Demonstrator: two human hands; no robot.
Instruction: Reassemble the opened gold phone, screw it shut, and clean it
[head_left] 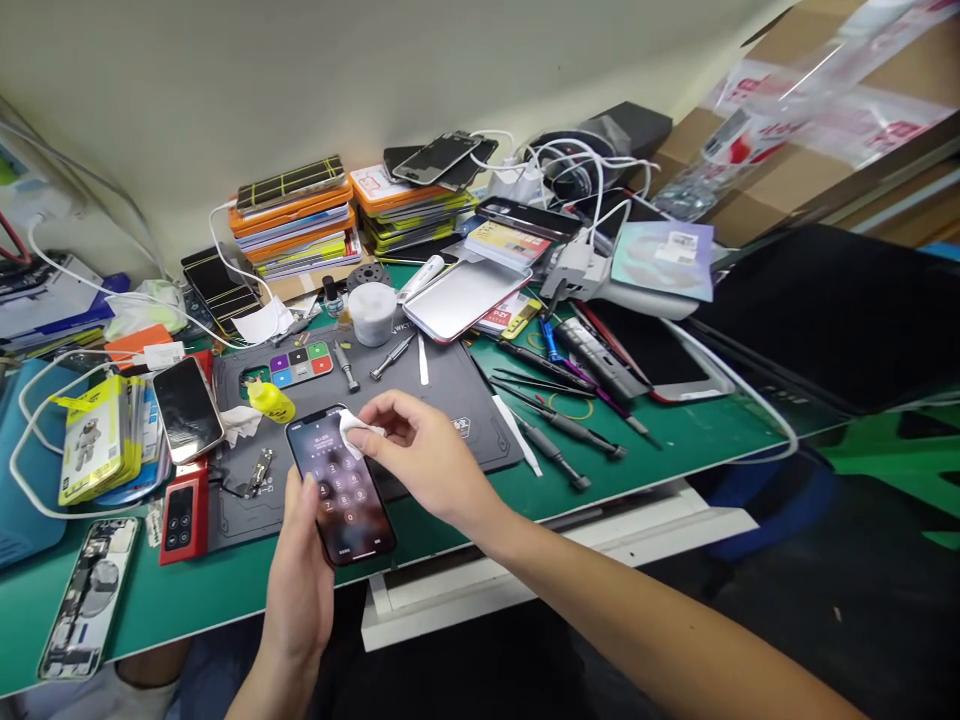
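My left hand [300,570] grips a black smartphone [341,485] from below, its lit screen showing a passcode keypad. My right hand [420,450] pinches a small white wipe [354,432] and presses it against the upper right of the phone's screen. Both hands hover over the near edge of a grey repair mat [420,385] on the green bench [675,430].
Screwdrivers and tweezers [555,400] lie right of the mat. A yellow bottle [271,402], a white roll [373,312], another phone [187,408], a red device [182,517] and an opened phone chassis [88,595] sit to the left. Stacked boxes [296,225] and cables line the wall.
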